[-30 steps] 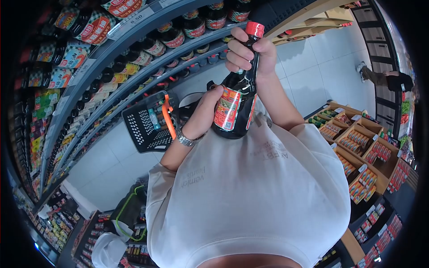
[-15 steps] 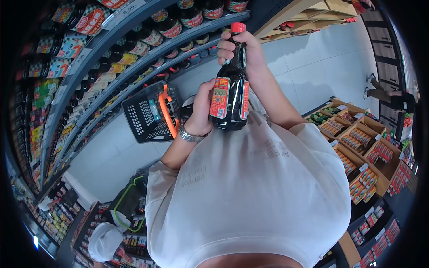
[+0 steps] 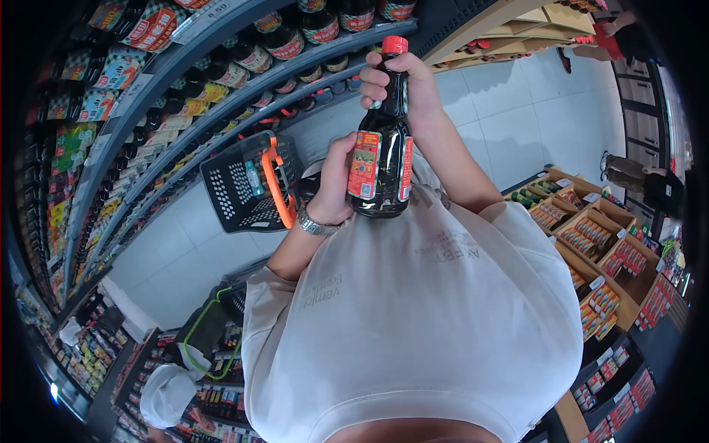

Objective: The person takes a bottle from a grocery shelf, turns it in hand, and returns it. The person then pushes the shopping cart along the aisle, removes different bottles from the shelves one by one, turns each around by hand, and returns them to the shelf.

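Observation:
A dark glass bottle [image 3: 393, 168] with a red cap and a red printed label stands roughly upright in front of my chest. My right hand [image 3: 410, 90] is wrapped round its neck, just below the cap. Lower down, my left hand [image 3: 336, 181], with a metal watch [image 3: 316, 223] on the wrist, grips the bottle's side by the label; most of its fingers are hidden behind the bottle.
Shelves [image 3: 159, 85] of bottles and packets curve along the left. A black basket [image 3: 240, 196] with an orange handle is beyond my left forearm. Wooden bins [image 3: 591, 229] hold packets on the right. Several other people are nearby, one in a white hat [image 3: 168, 395] at lower left.
The bottle has shifted left and turned more upright since a second ago, both hands moving with it. Another person has come into view at upper right, and the person in the white hat has shifted slightly.

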The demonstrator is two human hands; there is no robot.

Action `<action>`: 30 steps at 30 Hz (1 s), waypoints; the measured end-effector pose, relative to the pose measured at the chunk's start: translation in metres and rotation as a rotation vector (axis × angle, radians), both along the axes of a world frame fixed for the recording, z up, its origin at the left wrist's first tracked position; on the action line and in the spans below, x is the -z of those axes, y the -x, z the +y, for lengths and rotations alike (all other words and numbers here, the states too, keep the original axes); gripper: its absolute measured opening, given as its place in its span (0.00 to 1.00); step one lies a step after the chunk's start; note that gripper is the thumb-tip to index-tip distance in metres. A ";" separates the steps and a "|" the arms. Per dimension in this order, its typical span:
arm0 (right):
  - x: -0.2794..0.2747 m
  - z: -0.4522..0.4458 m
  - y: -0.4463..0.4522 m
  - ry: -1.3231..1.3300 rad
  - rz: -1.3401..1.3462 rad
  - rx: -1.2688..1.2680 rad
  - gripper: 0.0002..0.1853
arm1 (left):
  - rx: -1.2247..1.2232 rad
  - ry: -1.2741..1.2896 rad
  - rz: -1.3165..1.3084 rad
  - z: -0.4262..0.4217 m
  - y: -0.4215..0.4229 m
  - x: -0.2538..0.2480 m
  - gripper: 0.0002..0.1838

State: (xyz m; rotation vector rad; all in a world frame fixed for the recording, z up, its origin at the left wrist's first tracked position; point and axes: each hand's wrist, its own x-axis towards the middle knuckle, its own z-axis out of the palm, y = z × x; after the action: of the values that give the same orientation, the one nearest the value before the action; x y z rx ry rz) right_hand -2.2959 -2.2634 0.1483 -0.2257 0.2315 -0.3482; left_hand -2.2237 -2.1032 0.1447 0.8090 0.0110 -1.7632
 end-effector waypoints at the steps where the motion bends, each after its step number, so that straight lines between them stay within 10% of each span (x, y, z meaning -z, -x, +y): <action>1: -0.004 0.001 -0.001 0.010 -0.001 -0.001 0.08 | -0.001 0.010 -0.001 0.000 0.000 -0.003 0.35; 8: -0.052 0.002 -0.017 0.447 0.468 0.082 0.13 | -0.074 0.118 -0.071 -0.007 -0.008 -0.005 0.32; 10: -0.053 0.003 -0.021 0.567 0.559 0.091 0.15 | -0.120 0.186 -0.440 -0.010 -0.013 -0.008 0.20; 20: -0.010 -0.029 -0.058 -0.068 -0.596 -0.080 0.20 | -0.098 0.276 -0.066 -0.002 -0.057 -0.017 0.26; 24: -0.015 -0.013 -0.072 0.111 -0.659 -0.037 0.21 | 0.141 0.374 0.206 0.006 -0.070 -0.013 0.30; 30: -0.025 0.004 -0.076 0.243 -0.246 0.192 0.19 | 0.081 0.411 -0.282 0.013 -0.084 -0.044 0.26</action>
State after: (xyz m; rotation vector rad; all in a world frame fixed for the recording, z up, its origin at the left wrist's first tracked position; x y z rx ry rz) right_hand -2.2201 -2.2599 0.1736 -0.3980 -0.0339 -0.5915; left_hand -2.1401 -2.0905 0.1883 0.7524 -0.5603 -1.6348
